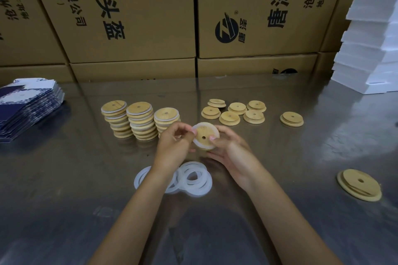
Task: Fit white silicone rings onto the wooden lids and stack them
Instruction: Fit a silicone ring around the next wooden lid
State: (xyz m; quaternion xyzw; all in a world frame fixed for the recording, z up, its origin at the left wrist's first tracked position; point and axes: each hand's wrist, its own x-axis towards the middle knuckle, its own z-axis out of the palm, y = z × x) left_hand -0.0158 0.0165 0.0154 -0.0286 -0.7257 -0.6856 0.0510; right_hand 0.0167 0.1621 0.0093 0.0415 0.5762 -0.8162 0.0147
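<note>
Steel table (301,157) | ringed lid (204,134) held between both hands (172,146)

Surface (301,157): polished metal, glossy, mirror-like reflections. Lids (230,117): pale wood, matt, visible grain. Rings (193,176): white translucent silicone, smooth, soft sheen. Cartons (133,17): brown corrugated cardboard, matt, black print. Blocks (370,28): white foam, matt. Flat packs (28,103): printed card, slight gloss.

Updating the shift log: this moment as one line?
step: fitting ring | left hand + right hand: hold wooden lid | three stacks done | loose rings near
</note>
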